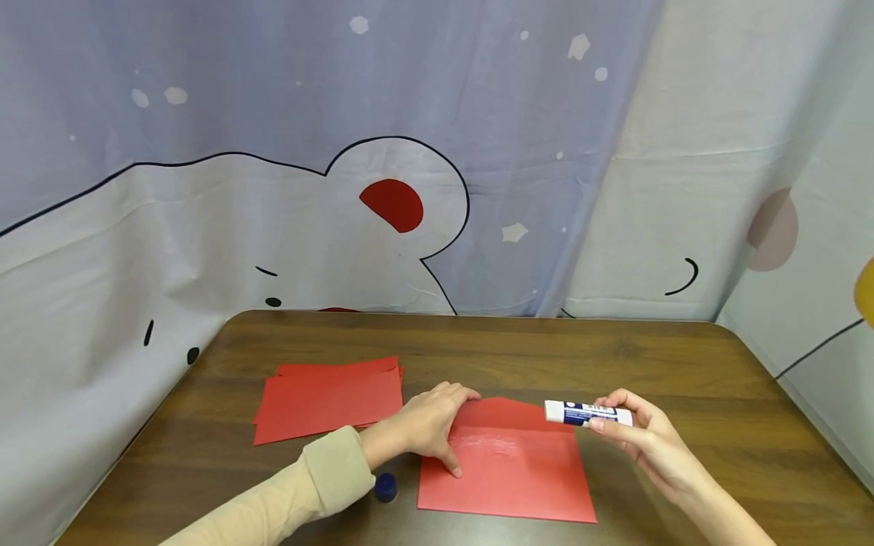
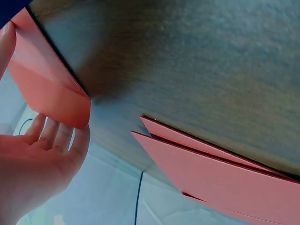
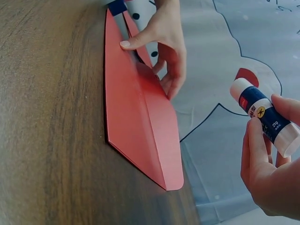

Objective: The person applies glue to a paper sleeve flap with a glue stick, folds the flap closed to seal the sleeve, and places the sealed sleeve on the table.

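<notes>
A red envelope (image 1: 512, 485) lies on the table with its flap (image 3: 161, 122) folded out on the far side. Shiny streaks run across the envelope below the flap. My left hand (image 1: 426, 421) spans its left part, the thumb on the envelope's face. The straight, spread fingers of that hand reach behind the flap's edge, as the left wrist view shows. Above the right end of the envelope, my right hand (image 1: 658, 447) holds an uncapped glue stick (image 3: 262, 112) between thumb and fingers, its white end towards the left. A dark blue cap (image 1: 385, 487) stands near my left sleeve.
Several more red envelopes (image 1: 334, 402) lie in a loose overlapping stack at the left of the wooden table (image 1: 669, 356). A patterned curtain (image 1: 512, 152) hangs right behind the table's far edge and along its sides.
</notes>
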`<state>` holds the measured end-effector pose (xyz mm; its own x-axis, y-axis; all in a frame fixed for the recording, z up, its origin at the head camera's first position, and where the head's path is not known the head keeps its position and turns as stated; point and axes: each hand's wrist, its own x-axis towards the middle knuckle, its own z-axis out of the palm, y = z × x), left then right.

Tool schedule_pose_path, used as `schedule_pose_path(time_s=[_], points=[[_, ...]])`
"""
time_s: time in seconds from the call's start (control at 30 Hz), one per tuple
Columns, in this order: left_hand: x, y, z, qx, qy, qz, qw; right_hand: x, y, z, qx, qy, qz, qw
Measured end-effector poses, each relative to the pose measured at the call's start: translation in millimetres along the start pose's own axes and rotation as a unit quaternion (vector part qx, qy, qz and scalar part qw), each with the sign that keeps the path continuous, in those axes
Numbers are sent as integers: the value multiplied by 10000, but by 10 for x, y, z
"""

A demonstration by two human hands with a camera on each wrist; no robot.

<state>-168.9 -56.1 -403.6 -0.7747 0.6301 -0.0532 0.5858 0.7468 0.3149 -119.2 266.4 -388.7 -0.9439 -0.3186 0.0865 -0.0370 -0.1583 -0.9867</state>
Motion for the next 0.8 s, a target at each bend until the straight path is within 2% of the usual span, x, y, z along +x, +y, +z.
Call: schedule_pose_path(time_s=[0.27,0.47,0.8], points=[[-31,21,18,65,181,22,9998,6,17,-3,23,17,-21,10000],[-79,78,32,59,281,-118,9995,6,22,-21,71,16,-76,9999],[-184,198,49,211,484,-156,9985,54,55,-14,734,219,-227,9968]])
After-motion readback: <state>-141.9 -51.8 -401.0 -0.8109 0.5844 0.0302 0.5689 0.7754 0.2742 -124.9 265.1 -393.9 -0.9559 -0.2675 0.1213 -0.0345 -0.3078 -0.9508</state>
